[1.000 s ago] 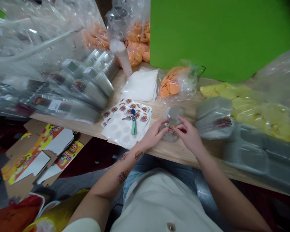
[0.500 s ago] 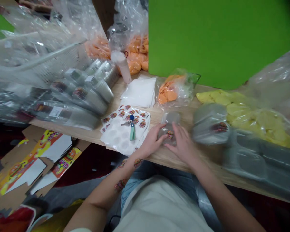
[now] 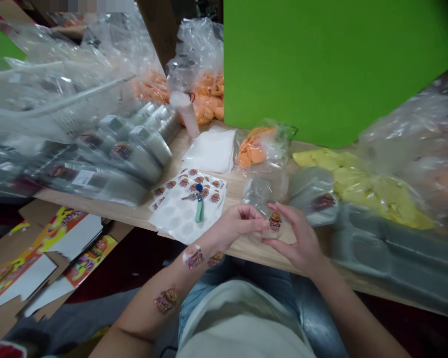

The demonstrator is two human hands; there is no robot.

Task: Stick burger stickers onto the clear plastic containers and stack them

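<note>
Wooden tabletop (image 3: 234, 191) in front of a green board (image 3: 321, 64), crowded with bagged stock. Clear plastic box (image 3: 264, 191) sits near the front edge between both hands, with a burger sticker (image 3: 275, 221) at its near end; can't tell if it's resting or slightly lifted. Left hand (image 3: 242, 222) has curled fingers (image 3: 259, 223) at the box's near end. Right hand (image 3: 296, 231) is angled in from the other side, fingers (image 3: 283, 211) just above the sticker. Grip is narrow, hands nearly meeting, but the clear plastic hides whether it's pinched or only touched. Box looks light, thin-walled and slick: likely flexes or dents if squeezed, and could skate on the wood. Best hold is probably the rim or side walls, gently, off the sticker. Sticker sheet (image 3: 212, 188) and keychain (image 3: 199, 211) lie left; stacked clear boxes (image 3: 312, 196) lie right.
</note>
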